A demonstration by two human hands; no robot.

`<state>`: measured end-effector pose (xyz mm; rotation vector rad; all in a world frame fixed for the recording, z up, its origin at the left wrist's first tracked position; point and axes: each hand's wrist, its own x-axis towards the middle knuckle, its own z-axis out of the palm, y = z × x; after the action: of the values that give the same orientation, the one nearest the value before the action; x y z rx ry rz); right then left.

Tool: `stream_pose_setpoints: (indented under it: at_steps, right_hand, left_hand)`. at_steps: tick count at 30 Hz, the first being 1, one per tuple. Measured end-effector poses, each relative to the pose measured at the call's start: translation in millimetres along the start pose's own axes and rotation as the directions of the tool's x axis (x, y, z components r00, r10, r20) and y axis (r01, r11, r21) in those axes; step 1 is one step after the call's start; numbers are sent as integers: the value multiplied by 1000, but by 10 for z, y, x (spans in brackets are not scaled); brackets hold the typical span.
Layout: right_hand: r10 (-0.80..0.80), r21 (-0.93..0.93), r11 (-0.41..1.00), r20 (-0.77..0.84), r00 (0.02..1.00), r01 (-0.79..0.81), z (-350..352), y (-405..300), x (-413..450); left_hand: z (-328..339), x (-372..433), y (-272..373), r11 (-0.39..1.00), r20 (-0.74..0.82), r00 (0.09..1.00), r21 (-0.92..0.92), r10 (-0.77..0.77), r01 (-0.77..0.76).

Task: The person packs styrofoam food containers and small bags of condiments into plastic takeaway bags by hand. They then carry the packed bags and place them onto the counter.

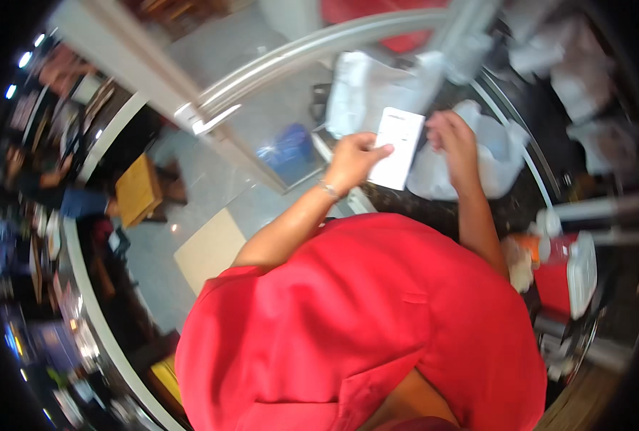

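My left hand point(354, 159) holds a white paper slip point(396, 151) between thumb and fingers; the slip bears some printed writing. Just past the slip's right edge is my right hand point(454, 143), slightly blurred, its fingers curled. Whether it touches the paper or grips anything cannot be made out. A tied white plastic bag point(492, 167) rests on the dark counter point(406, 203) beneath my right hand. Beyond the slip stands another white plastic bag point(352, 91).
A blue plastic bag point(290, 148) shows behind the glass to the left. A wooden stool point(139, 188) stands on the grey floor, near a seated person point(44, 178). On the right sits a red container with a clear lid point(581, 277). More pale bags point(583, 70) are at the upper right.
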<state>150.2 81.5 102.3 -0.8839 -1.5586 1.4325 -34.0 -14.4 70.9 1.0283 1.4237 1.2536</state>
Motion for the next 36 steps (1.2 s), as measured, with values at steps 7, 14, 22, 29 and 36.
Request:
stream_pose_setpoints:
  at_steps: [7,14,22,29,36]
  right_hand:
    - [305,7,948,279,911,-319,-93,1045,-514]
    - [305,-75,942,594,745,-326,376,940,-338]
    - [301,-292,946,616,728,-144,699,1046,-85]
    - [53,-443,852,603,796,279,230,-188,170]
    - [-150,-247,941,311,939,232,-844,-1224,324]
  left_hand:
    - [256,181,-844,954,-144,945,111,293,-279]
    - [-162,-198,-696,758,-17,997,-650,-81,50]
    - [-610,-103,-899,275,95,964,-961,247,24]
    - [-879,8,-572,468,-269,962,-858,-57,-212]
    - [-1034,21,-900,617,-448,878,-743,-170,-260]
